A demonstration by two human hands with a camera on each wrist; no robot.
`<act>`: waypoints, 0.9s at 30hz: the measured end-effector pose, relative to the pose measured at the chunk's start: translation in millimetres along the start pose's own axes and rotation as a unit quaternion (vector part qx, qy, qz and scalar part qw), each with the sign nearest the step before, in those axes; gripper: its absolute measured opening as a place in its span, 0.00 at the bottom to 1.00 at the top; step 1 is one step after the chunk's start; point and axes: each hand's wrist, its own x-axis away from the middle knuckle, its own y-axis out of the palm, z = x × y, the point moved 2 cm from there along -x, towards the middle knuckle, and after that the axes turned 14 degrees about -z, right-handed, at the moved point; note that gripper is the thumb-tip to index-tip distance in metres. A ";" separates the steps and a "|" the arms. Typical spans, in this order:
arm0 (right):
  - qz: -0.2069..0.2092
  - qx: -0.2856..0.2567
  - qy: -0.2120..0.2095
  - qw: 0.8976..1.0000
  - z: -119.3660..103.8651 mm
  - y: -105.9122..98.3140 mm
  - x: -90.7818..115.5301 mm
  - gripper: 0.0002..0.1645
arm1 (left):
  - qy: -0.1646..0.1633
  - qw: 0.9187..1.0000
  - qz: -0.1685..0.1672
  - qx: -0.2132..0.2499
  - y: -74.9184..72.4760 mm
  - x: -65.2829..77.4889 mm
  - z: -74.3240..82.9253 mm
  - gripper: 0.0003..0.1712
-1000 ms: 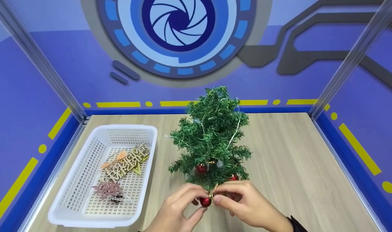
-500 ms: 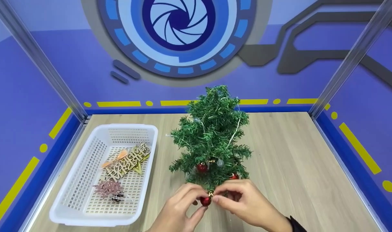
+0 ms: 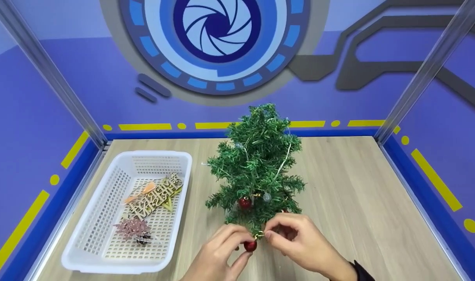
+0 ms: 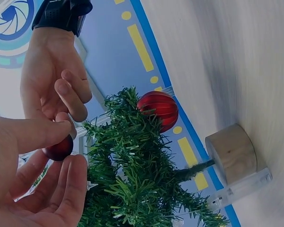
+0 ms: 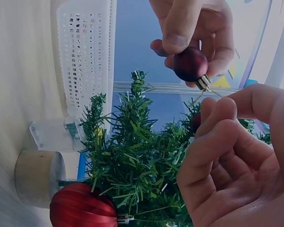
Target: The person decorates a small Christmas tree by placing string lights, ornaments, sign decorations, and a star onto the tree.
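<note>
A small green artificial tree (image 3: 258,168) stands mid-table on a round wooden base (image 4: 231,152), with red baubles (image 3: 244,202) hanging low on it. My left hand (image 3: 218,255) pinches a small dark red bauble (image 3: 250,245) between thumb and fingers, just in front of the lowest branches. My right hand (image 3: 300,244) pinches the gold loop (image 3: 258,235) at the bauble's cap. In the right wrist view the bauble (image 5: 190,64) hangs from the left hand's fingers above the branches. A larger ribbed red bauble (image 4: 158,109) hangs on the tree.
A white perforated basket (image 3: 105,249) sits at the left, holding a gold lettered sign (image 3: 156,196), a pink glittery snowflake (image 3: 130,228) and an orange piece (image 3: 144,191). Purple walls with metal posts enclose the wooden table (image 3: 358,203). Bare tabletop lies to the right of the tree.
My right hand has lifted slightly and drawn the gold loop up and away from the bauble. The left hand and bauble have dropped a little.
</note>
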 end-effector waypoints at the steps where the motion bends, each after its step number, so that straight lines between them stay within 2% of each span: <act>1: -0.001 -0.002 0.002 1.000 0.0 -0.2 0.2 0.06 | 0.002 1.000 0.000 0.000 0.0 -0.1 0.0 0.20; 12: -0.031 -0.054 -0.011 0.998 -1.0 -0.3 -0.5 0.07 | 0.020 1.000 0.001 -0.010 0.9 0.3 0.3 0.20; 17: -0.015 -0.060 -0.032 0.998 -1.8 0.4 -1.3 0.06 | 0.041 0.999 -0.001 -0.026 3.2 -0.1 -0.1 0.21; 22: 0.000 -0.038 -0.055 0.998 -2.9 0.6 -0.6 0.07 | 0.056 0.997 -0.002 -0.049 3.5 -0.9 0.2 0.18; 27: 0.012 -0.027 -0.071 0.997 -7.3 -0.5 -2.6 0.07 | 0.089 0.993 0.007 -0.082 1.4 -3.6 -1.0 0.16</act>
